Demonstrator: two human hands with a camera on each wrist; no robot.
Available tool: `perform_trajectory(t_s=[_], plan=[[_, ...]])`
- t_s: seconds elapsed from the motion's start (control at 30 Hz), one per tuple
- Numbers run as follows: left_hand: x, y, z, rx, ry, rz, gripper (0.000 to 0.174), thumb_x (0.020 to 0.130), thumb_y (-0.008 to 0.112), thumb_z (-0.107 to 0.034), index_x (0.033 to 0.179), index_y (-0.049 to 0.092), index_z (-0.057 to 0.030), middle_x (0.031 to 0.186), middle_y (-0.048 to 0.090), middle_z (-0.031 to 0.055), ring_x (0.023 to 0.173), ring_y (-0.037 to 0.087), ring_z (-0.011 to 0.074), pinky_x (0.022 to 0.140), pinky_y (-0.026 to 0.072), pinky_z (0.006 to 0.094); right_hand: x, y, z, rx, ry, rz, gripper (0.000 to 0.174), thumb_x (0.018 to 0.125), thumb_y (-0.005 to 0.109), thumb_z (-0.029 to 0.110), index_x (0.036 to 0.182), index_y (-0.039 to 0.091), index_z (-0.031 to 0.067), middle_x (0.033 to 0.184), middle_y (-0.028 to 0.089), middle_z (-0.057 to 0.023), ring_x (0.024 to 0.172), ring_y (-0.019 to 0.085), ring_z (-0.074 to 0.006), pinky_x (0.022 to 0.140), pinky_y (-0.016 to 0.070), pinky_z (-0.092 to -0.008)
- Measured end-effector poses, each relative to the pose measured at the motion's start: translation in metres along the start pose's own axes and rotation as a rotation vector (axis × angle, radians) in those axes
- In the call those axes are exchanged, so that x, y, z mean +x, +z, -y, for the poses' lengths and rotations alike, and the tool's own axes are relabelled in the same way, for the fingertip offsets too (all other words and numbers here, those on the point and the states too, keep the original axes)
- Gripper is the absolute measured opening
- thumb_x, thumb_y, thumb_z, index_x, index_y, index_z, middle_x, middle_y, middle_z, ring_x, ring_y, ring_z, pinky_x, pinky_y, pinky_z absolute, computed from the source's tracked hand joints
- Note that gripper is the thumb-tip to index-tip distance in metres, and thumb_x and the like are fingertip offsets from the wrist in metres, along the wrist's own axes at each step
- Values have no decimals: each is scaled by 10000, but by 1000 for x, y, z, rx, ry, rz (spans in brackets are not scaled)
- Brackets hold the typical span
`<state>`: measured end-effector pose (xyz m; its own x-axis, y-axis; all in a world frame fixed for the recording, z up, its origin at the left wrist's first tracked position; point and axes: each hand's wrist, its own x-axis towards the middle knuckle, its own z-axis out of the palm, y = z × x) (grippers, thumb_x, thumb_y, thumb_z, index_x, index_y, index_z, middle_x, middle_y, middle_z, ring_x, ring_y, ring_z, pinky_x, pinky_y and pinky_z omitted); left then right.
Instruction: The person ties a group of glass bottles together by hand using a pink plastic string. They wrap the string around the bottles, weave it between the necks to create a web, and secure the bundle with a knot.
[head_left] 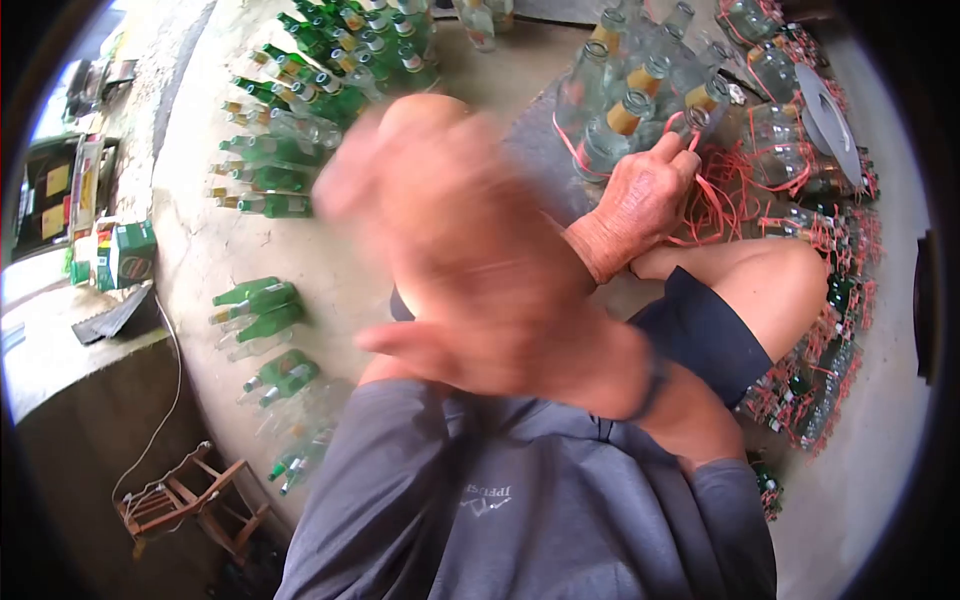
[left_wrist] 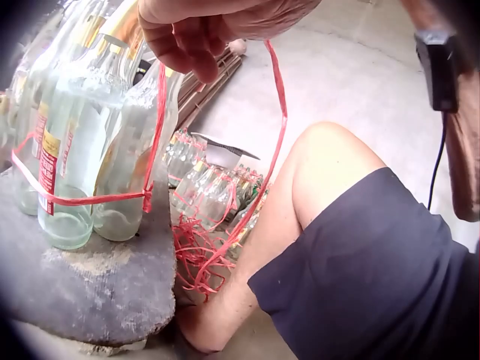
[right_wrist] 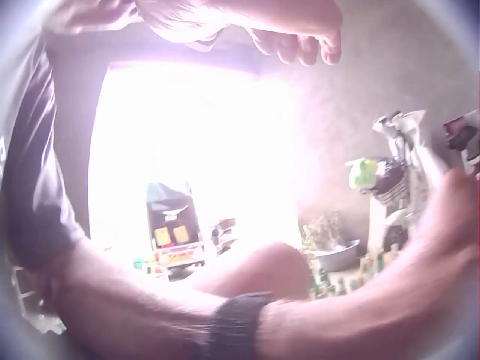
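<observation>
Clear glass bottles (head_left: 629, 113) (left_wrist: 67, 217) stand grouped on a grey slab (head_left: 540, 135) (left_wrist: 97, 300), with a pink ribbon (head_left: 568, 148) (left_wrist: 97, 199) round their lower parts. My left hand (head_left: 640, 200) (left_wrist: 225, 26) is beside the bottle necks, fingers curled, pinching the ribbon; one strand runs to the band, another hangs to the floor. Nearer the head camera, my right hand (head_left: 460, 250) (right_wrist: 247, 19) is blurred, thumb apart from the fingers, with nothing visible in it. It hides part of my left forearm.
Tangled pink ribbon (head_left: 715, 205) (left_wrist: 196, 259) lies beside the slab. Green bottles (head_left: 275, 178) are on the floor at left. Tied bottle bundles (head_left: 775, 150) line the right, with a grey round lid (head_left: 828, 125) among them. A wooden stool (head_left: 180, 505) is at lower left.
</observation>
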<state>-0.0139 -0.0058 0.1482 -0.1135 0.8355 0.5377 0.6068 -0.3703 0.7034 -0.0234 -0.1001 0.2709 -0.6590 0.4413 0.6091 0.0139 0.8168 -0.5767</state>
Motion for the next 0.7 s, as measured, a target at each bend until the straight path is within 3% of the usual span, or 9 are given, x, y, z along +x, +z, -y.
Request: perform_trajectory(t_s=[0.03,0.07,0.1,0.27,0.3,0.43,0.53,0.6,0.7], plan=[[0,-3,1,0,11,1,168,878,696,-35,1044,675,-11,926,600,170,791,682,409,663,578,483,-7,39,1,-55,-179,151,656,1001,621,479,1369,633,-64,1382,639,-239,1420,514,-415,1259,271,-553],[-1,-5,0,-2,21,-3,183,872,697,-33,1052,670,-13,934,598,170,789,680,412,661,575,485,-27,53,-4,-7,-97,524,540,974,642,461,1171,743,-31,1326,670,-229,1349,573,-406,1227,323,-552],[-7,-3,1,-7,2,-13,174,870,691,-27,1041,665,-16,940,597,169,782,676,413,656,570,490,-33,56,-4,75,-87,633,443,940,672,429,1029,766,5,1248,701,-199,1236,635,-384,1197,365,-532],[1,-8,-3,-17,46,-31,131,867,666,-13,994,633,-10,925,581,173,751,661,413,635,554,504,-31,14,2,244,-66,692,337,860,766,291,981,712,-19,1083,701,-158,1107,663,-321,1040,495,-469],[1,-8,-1,-13,33,-27,174,851,673,-1,1022,641,-4,924,581,176,752,662,416,639,559,502,-34,9,2,226,-80,561,263,879,726,249,947,678,0,910,659,-115,934,649,-280,898,519,-424],[1,-18,-4,-41,11,-46,259,821,698,19,1077,664,-6,965,612,177,754,660,423,648,571,491,-23,-49,-19,-19,-129,367,214,807,805,123,963,715,6,947,677,-108,913,683,-325,876,567,-466],[0,-17,6,-290,30,28,240,820,677,-45,1058,646,-38,973,600,153,819,680,415,685,582,496,-14,-96,-50,-274,-35,-43,190,779,803,23,938,700,11,863,641,-98,881,658,-325,803,549,-449],[2,-29,-12,-214,-95,1,252,846,690,-78,1095,669,-44,991,615,160,844,678,439,723,580,494,-24,-121,-68,-410,186,-83,421,789,830,52,1165,648,4,1074,626,-150,987,647,-368,859,553,-452],[2,-29,-8,-221,-116,30,283,826,707,-45,1107,678,-23,998,620,168,859,683,440,728,567,495,-52,-126,-99,-414,338,-41,455,833,810,51,1241,616,-8,1157,616,-164,970,666,-314,833,568,-426]])
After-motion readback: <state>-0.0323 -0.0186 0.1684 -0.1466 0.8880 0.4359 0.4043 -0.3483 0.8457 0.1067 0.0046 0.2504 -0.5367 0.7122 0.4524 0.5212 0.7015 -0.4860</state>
